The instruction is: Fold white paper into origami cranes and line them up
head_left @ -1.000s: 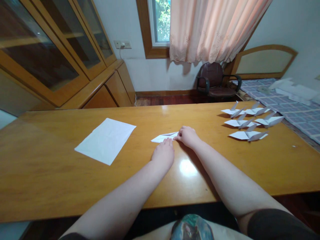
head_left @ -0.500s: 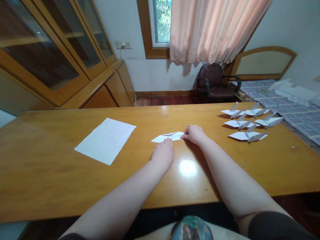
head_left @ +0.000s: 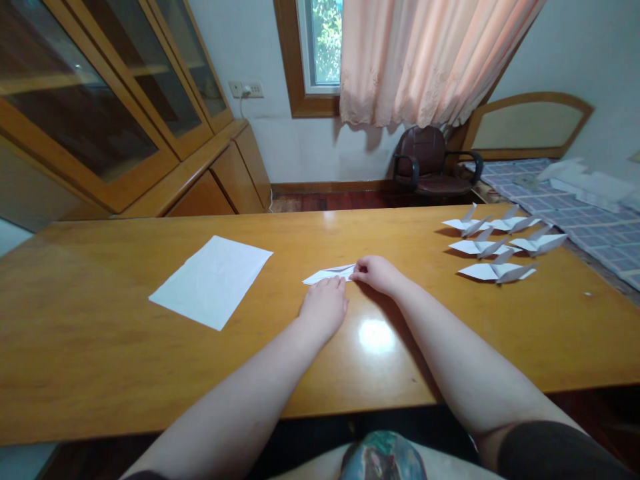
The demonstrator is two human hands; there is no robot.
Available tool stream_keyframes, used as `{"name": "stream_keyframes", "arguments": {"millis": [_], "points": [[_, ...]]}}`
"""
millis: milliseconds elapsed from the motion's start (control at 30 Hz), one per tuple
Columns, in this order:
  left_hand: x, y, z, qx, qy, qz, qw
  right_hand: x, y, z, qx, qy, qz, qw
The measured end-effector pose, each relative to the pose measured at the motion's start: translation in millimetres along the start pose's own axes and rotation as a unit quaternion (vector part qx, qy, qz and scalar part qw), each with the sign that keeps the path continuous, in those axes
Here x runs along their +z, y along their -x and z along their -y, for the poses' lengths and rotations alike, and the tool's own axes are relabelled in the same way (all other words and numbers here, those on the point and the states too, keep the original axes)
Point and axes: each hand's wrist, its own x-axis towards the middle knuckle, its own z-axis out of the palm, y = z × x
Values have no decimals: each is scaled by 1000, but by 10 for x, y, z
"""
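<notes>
A narrow folded strip of white paper (head_left: pixel 326 273), pointed at its left end, lies on the table in front of me. My left hand (head_left: pixel 325 303) rests on its near edge, fingers stretched out and pressing it to the tabletop. At the right end my right hand (head_left: pixel 377 273) pinches the paper between thumb and fingertips; that end is hidden behind the fingers. Left of both hands a flat square sheet of white paper (head_left: pixel 213 283) lies apart from them.
Several folded paper cranes (head_left: pixel 497 270) stand at the table's right side. The glossy wooden table (head_left: pixel 125 373) ends close to my body. Beyond it are a brown armchair (head_left: pixel 423 160), a bed (head_left: pixel 575 200) and a glass-fronted cabinet (head_left: pixel 140 187).
My right hand has moved left, bringing the right end of the folded paper in toward my left hand. My left hand has barely shifted.
</notes>
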Motion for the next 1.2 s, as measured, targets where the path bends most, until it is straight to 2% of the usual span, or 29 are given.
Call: {"name": "stream_keyframes", "arguments": {"millis": [100,400,533,733,867,1033,1200], "points": [[-4,-2,21,2,12,4,1000,-44,10,-11,19,11,-12,1000],[16,-24,108,13,45,2,999,-81,9,-47,34,9,9,999],[-8,7,115,23,38,18,999,-78,-7,-71,41,-13,9,999],[-89,105,35,-46,-32,28,998,-61,-17,-66,49,-34,6,998],[-139,114,24,-63,-41,33,997,-59,-23,-73,52,-33,7,998],[-120,13,208,-76,7,11,997,-85,2,-47,29,-15,14,999],[-67,-100,402,-68,71,-26,995,-75,55,39,9,22,-8,1000]]}}
